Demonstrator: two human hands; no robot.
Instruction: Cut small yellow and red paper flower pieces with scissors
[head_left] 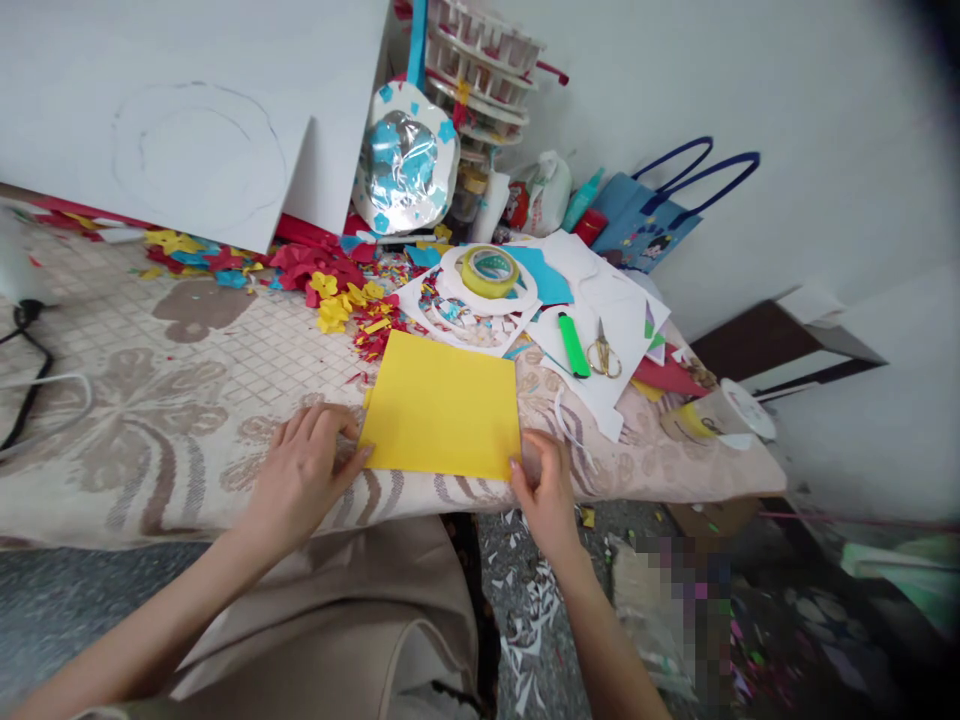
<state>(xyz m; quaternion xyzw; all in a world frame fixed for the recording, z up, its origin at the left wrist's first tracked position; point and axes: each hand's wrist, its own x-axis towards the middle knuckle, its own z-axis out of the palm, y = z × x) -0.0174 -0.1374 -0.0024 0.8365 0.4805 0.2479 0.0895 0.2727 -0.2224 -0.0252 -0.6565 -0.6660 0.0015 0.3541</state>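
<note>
A rectangular sheet of yellow paper lies on the cloth-covered table in front of me, near its front edge. At its lower left corner, my left hand pinches the edge, thumb on top and fingers curled at the side. My right hand grips the lower right corner in much the same way. Just beyond the sheet sit a white paper ring and a roll of tape. To the right, a green box cutter and small gold-handled scissors rest on white paper.
Red, yellow and blue paper flowers and scraps are heaped behind the sheet. Large white boards lean at the back left. A round decorated piece, a tiered rack and a blue bag stand behind. A clear cup is at right.
</note>
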